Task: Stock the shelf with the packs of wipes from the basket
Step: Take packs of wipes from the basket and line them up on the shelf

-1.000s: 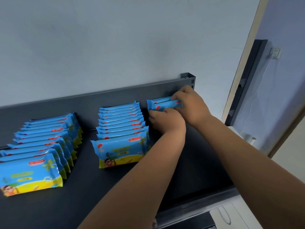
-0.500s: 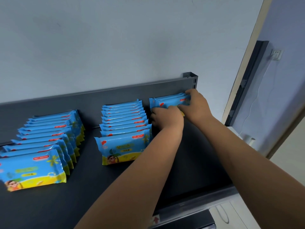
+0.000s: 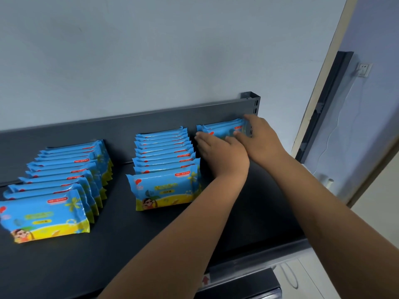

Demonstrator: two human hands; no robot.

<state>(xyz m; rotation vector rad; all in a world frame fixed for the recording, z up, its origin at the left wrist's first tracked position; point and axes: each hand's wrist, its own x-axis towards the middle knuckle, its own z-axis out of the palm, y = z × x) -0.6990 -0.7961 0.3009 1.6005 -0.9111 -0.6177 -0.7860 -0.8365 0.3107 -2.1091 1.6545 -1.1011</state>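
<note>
left hand [image 3: 220, 154], right hand [image 3: 260, 140] uncurled onto packs [image 3: 222, 128]

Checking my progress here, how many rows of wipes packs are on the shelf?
3: a long left row, a middle row, and a short back-right row beneath the left hand and right hand, which may hide more.

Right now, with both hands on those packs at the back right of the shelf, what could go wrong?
1. The few upright packs stand near the back wall with nothing in front of them; once released, they could tip forward.
2. The left hand sits close beside the middle row; drawing it back carelessly might knock that row askew.
</note>
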